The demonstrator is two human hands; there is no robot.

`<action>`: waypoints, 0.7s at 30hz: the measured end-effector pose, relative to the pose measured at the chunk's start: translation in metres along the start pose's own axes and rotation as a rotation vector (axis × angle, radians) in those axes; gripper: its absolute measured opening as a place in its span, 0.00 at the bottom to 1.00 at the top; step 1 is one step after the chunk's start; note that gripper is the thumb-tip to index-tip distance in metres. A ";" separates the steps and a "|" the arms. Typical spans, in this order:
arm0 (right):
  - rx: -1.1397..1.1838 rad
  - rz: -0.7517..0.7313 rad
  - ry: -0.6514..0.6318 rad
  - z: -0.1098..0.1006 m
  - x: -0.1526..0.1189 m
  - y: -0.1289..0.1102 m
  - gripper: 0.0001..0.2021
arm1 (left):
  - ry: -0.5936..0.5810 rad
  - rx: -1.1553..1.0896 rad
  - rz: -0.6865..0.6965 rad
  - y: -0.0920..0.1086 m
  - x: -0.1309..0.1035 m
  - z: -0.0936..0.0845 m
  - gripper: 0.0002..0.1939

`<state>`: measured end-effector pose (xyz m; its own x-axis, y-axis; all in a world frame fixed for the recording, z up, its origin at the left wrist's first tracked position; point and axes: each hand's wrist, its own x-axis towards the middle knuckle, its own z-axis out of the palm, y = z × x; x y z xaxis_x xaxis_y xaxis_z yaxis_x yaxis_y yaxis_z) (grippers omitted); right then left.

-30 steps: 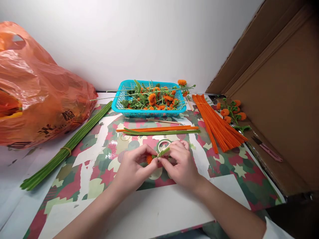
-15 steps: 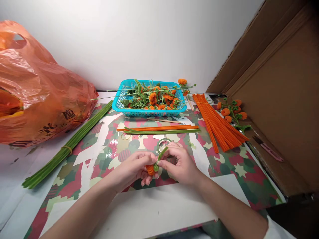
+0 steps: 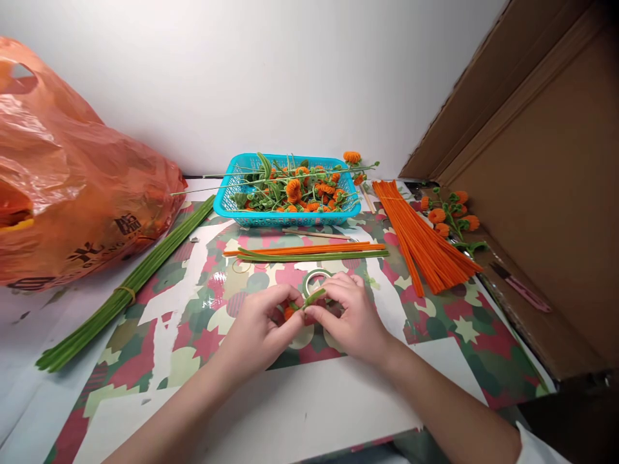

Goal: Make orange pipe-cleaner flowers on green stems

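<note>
My left hand (image 3: 264,325) is closed around a small orange pipe-cleaner flower (image 3: 289,312), most of which its fingers hide. Between the two hands a short green pipe-cleaner piece (image 3: 315,296) sticks out from the flower. My right hand (image 3: 349,314) pinches this green piece between thumb and forefinger. Just behind the fingertips lies a roll of green tape (image 3: 312,277), partly covered by my right hand. Farther back, orange pipe cleaners (image 3: 300,249) and green pipe cleaners (image 3: 333,256) lie side by side across the mat.
A turquoise basket (image 3: 285,221) holds orange flowers and green stems. Orange pipe cleaners (image 3: 420,238) fan out at right, near a flower spray (image 3: 449,216) and a pink-handled tool (image 3: 525,293). On the left are a banded green bundle (image 3: 126,290) and an orange plastic bag (image 3: 87,174). Cardboard (image 3: 532,161) walls the right side.
My left hand has turned, bringing its thumb round to the green piece beside my right fingertips. The orange flower is now mostly hidden. The green piece tilts lower.
</note>
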<state>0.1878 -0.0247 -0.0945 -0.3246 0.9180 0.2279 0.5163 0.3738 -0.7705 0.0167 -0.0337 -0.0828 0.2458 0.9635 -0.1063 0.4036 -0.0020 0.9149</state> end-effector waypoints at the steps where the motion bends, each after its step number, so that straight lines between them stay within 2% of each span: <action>1: -0.021 -0.033 -0.005 -0.002 0.000 0.000 0.10 | -0.027 -0.054 -0.051 0.000 0.000 0.000 0.04; 6: -0.026 -0.113 -0.090 -0.008 0.001 0.001 0.09 | -0.235 -0.375 -0.255 -0.002 0.002 -0.002 0.06; 11: 0.049 -0.114 -0.198 -0.010 0.001 0.003 0.03 | -0.444 -0.586 -0.371 -0.009 0.004 -0.008 0.07; 13: 0.084 -0.112 -0.225 -0.010 0.001 0.004 0.03 | -0.484 -0.606 -0.389 -0.009 0.004 -0.009 0.07; 15: 0.092 -0.092 -0.204 -0.009 0.001 0.005 0.04 | -0.436 -0.539 -0.358 -0.006 0.004 -0.010 0.09; 16: 0.084 -0.076 -0.179 -0.009 0.001 0.005 0.04 | -0.376 -0.469 -0.305 -0.004 0.003 -0.010 0.10; 19: 0.049 -0.014 -0.107 -0.008 0.002 0.004 0.06 | -0.122 -0.148 0.002 0.000 0.000 -0.008 0.10; 21: 0.036 0.019 -0.070 -0.007 0.002 0.004 0.06 | -0.007 0.093 0.222 -0.002 -0.003 -0.004 0.12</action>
<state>0.1942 -0.0204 -0.0927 -0.3703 0.9128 0.1722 0.4943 0.3506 -0.7955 0.0117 -0.0352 -0.0831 0.3432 0.9349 0.0907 0.4182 -0.2386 0.8765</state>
